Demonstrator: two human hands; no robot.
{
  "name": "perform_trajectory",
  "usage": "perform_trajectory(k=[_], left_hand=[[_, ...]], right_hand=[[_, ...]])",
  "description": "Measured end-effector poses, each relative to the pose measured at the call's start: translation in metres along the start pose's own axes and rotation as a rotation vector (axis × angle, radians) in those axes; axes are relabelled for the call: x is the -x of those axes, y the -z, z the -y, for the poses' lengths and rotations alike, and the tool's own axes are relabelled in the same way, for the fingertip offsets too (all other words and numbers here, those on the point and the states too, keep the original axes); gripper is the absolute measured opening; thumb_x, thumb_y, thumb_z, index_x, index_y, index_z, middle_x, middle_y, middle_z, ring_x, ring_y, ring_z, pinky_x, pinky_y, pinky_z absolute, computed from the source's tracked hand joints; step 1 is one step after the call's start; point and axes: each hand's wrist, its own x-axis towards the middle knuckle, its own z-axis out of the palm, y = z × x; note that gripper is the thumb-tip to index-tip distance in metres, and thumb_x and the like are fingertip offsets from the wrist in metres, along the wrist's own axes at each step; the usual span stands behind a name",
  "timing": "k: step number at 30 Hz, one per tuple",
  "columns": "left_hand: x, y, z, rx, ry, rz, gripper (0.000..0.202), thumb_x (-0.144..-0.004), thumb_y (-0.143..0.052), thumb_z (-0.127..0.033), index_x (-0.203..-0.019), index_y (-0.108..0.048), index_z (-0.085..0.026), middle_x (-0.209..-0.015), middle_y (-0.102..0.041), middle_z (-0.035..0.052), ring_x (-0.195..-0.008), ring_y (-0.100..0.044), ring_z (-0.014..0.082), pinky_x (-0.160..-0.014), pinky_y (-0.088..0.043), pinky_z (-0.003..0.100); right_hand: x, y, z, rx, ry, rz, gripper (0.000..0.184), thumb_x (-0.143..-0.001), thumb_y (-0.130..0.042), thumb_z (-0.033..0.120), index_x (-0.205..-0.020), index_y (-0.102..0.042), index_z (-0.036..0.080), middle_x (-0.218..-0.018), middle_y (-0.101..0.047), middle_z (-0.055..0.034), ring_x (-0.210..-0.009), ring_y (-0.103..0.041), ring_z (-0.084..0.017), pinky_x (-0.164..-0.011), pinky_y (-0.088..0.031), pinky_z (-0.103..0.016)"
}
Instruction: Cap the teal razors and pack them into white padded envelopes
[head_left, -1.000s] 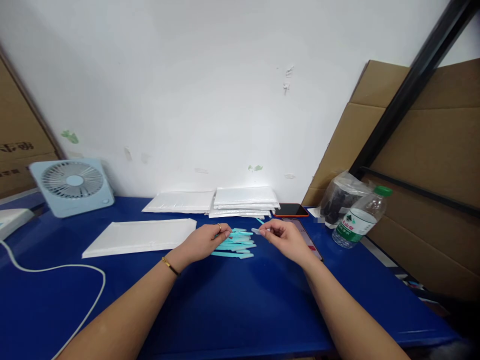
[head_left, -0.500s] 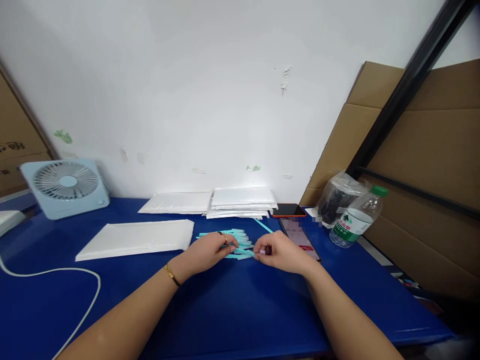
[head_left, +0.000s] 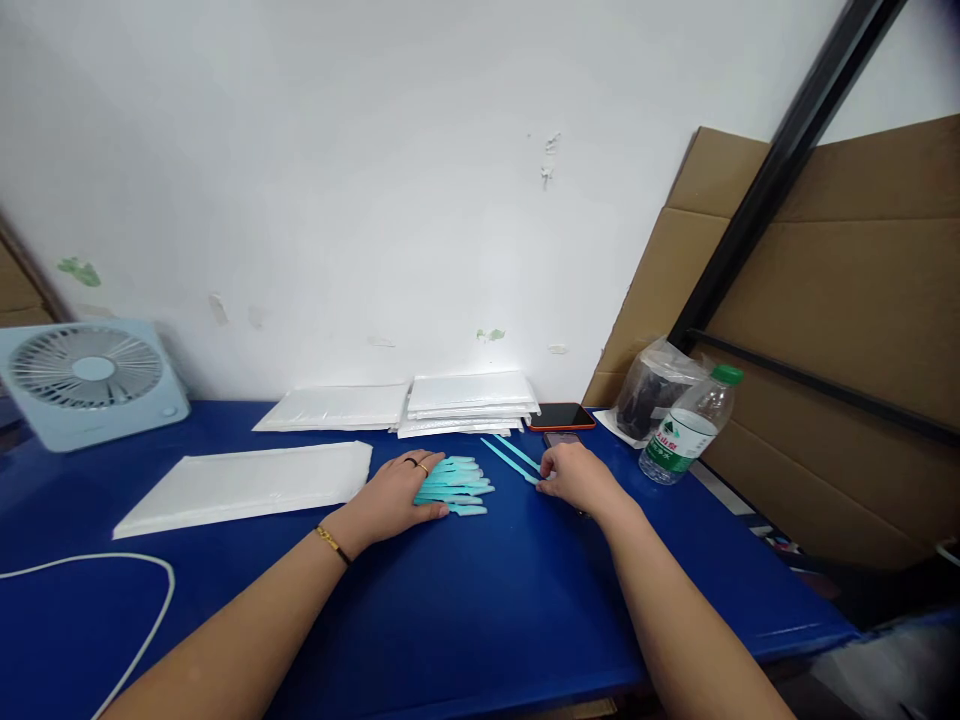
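Several slim turquoise eyebrow razors (head_left: pixel 463 490) lie side by side in a row on the blue table. Over their left ends rests my left hand (head_left: pixel 391 498), laid flat with the thumb apart; it wears rings and a bracelet. To the right, my right hand (head_left: pixel 581 478) pinches the near end of a single eyebrow razor (head_left: pixel 508 461), which lies slanted, its thin end pointing away to the left. Another turquoise razor (head_left: pixel 523 455) lies beside it, its near end by my right fingers. My right hand partly covers a phone (head_left: pixel 561 438).
White padded envelopes (head_left: pixel 472 392) are stacked along the wall, with another envelope (head_left: pixel 247 485) nearer on the left. A light blue fan (head_left: pixel 94 385) and a white cable (head_left: pixel 161 600) are at left. An orange-edged phone (head_left: pixel 561 416), a wrapped dark object (head_left: pixel 649 395) and a water bottle (head_left: pixel 686 430) stand right.
My right hand has moved right and away from the pile, with a razor now laid beside the separate one. My left hand has opened from its pinch and lies on the row.
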Motion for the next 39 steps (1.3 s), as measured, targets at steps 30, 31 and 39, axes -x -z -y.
perform_trajectory(k=[30,31,39], left_hand=[[-0.005,0.002,-0.034,0.335,0.024,-0.205,0.024,-0.076,-0.053,-0.033,-0.093,-0.054,-0.017,-0.084,-0.064,0.0041,-0.075,-0.06,0.0188,-0.066,-0.044,0.027],[-0.007,0.002,-0.038,0.452,0.04,-0.262,0.025,-0.077,-0.052,-0.036,-0.092,-0.054,-0.017,-0.079,-0.064,0.0027,-0.07,-0.059,0.0171,-0.063,-0.044,0.026],[0.001,-0.012,-0.069,0.808,0.196,-0.254,0.024,-0.073,-0.056,-0.035,-0.06,-0.049,-0.016,-0.043,-0.046,-0.0046,-0.042,-0.043,0.0087,-0.044,-0.034,0.021]], right_hand=[[-0.005,0.048,0.127,0.266,0.581,0.117,0.033,-0.062,-0.067,0.029,-0.093,-0.062,0.019,-0.091,-0.064,-0.0089,-0.082,-0.06,-0.026,-0.065,-0.042,-0.03],[-0.003,0.061,0.129,0.184,0.606,0.066,0.042,-0.061,-0.07,0.036,-0.099,-0.06,0.021,-0.096,-0.063,-0.0083,-0.086,-0.059,-0.026,-0.066,-0.042,-0.03],[0.028,0.054,0.14,-0.328,0.564,-0.155,0.031,-0.088,-0.041,0.039,-0.094,-0.062,0.017,-0.099,-0.058,-0.0106,-0.097,-0.053,-0.022,-0.083,-0.039,-0.034]])
